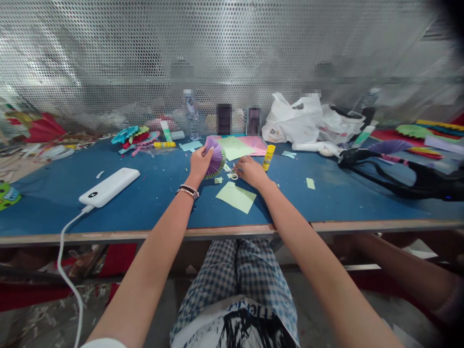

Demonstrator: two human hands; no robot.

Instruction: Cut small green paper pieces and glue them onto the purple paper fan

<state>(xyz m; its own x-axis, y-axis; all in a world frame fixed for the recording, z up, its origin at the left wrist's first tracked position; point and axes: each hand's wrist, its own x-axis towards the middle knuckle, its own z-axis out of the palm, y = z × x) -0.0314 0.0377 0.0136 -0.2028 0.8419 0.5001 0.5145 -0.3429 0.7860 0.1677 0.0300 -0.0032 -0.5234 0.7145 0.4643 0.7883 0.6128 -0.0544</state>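
Note:
My left hand [200, 162] is closed around a pleated purple paper fan [215, 158], holding it upright above the blue table [152, 193]. My right hand [250, 171] rests on the table just right of it, fingers curled over a small pair of scissors [233, 175]. A light green paper sheet [236, 197] lies in front of both hands. A yellow glue stick [268, 157] stands upright just beyond my right hand.
A white power bank [109, 186] with a cable lies at left. Green and pink sheets [241, 145], folded paper crafts [135, 136], a water bottle [192, 116] and white plastic bags [308, 121] sit at the back. A black bag [398, 174] lies right. Perforated metal screen behind.

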